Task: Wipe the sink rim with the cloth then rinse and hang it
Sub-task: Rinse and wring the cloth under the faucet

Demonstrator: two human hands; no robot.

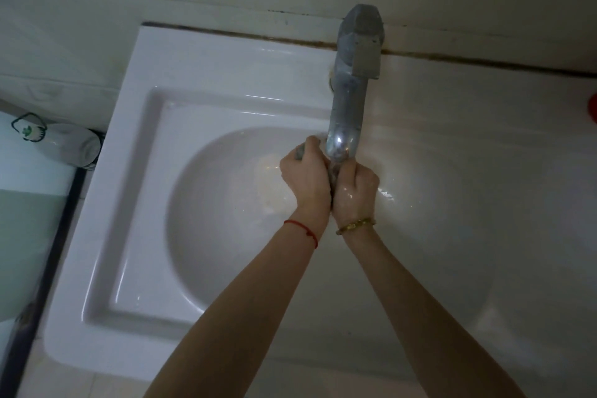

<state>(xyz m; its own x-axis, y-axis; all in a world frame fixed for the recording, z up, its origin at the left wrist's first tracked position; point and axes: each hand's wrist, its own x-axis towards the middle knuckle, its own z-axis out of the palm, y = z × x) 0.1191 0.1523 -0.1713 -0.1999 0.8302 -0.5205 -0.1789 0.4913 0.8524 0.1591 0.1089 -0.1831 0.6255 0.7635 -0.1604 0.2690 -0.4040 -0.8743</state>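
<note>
Two forearms reach up over the white sink (106, 236), a red string on one wrist, a beaded bracelet on the other. Both hands meet right under the tap's (347, 100) spout, over the bowl. The left hand (303, 176) is clenched around the grey cloth (332, 171), a corner poking out by its knuckles; the right hand (355, 187), wet and shining, grips the other end, so the cloth is bunched between them, mostly hidden. This looks like the rinse: I'd say keep the bundle directly beneath the spout, open it out so water reaches every fold, then twist hard over the bowl so drips stay inside. Whether water is running is hard to tell in this dim light. The spout sits just above the knuckles, so lifting straight up risks a knock. Off left, a bottle (69, 145) rests beside the sink; a red thing (592, 107) peeks in far right. No hanging spot is visible.
</note>
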